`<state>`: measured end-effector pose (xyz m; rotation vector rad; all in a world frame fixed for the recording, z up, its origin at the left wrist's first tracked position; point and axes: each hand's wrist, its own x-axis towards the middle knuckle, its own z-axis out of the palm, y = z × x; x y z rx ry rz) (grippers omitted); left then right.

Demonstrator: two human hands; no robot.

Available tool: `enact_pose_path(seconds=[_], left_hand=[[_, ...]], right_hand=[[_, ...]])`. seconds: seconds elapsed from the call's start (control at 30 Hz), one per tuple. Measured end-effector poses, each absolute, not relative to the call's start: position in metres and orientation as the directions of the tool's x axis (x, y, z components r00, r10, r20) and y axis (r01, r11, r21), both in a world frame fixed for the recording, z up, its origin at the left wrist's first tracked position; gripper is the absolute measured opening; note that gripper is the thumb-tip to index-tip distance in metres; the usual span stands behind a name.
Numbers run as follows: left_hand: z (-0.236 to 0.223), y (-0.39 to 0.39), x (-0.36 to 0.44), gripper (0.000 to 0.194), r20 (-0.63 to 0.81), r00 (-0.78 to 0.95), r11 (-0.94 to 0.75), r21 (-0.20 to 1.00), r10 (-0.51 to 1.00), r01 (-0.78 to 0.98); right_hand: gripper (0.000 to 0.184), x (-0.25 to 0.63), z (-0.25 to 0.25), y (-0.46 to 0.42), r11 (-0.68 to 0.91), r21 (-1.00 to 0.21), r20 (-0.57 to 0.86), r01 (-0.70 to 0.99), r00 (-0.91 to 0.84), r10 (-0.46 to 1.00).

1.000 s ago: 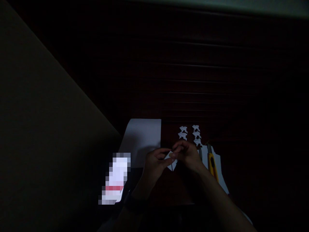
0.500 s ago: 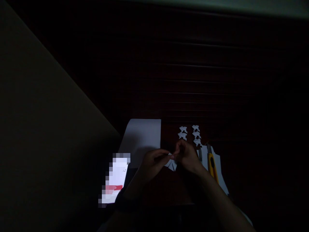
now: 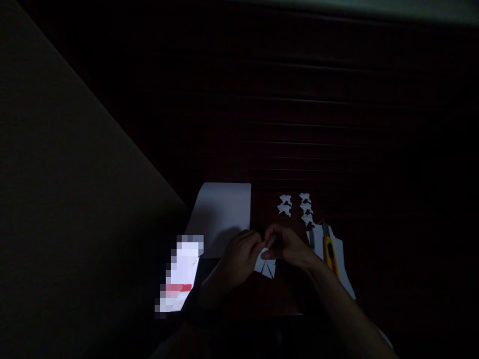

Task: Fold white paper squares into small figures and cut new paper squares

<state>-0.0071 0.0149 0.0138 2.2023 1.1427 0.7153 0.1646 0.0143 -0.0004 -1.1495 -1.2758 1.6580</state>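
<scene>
Between my hands is a small folded white paper (image 3: 267, 269) with slanting dark gaps toward its near edge. My left hand (image 3: 241, 255) has its fingers closed at the paper's upper left edge. My right hand (image 3: 287, 247) pinches the top right part, the thumb lying on its face. Just beyond, several small folded paper figures (image 3: 307, 206) lie in two columns on the dark table. The light is dim, and the far fingertips are partly hidden.
A large white sheet (image 3: 224, 204) lies at the back left, with a lit, partly pixelated screen (image 3: 187, 269) nearer me. On the right, a yellow utility knife (image 3: 330, 254) rests on white paper sheets (image 3: 345, 264). A wall (image 3: 75, 199) stands at the left.
The folded paper has come slightly nearer me and shows more of its face. My left hand has turned, its knuckles now upward, and my right thumb has moved onto the paper.
</scene>
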Motion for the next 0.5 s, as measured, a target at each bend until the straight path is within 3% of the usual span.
enact_pose_path(seconds=[0.3,0.5], left_hand=[[0.0184,0.0128,-0.0048,0.023,0.219,0.473,-0.477,0.696,0.853,0.537],[0.0181,0.0128,-0.0043,0.023,0.223,0.473,-0.475,0.707,0.853,0.524]], right_hand=[[0.033,0.1613,-0.0048,0.0128,-0.372,-0.893,-0.315,-0.253,-0.24,0.918],[0.025,0.1617,-0.0071,0.0148,-0.383,-0.879,-0.312,-0.284,-0.264,0.912]])
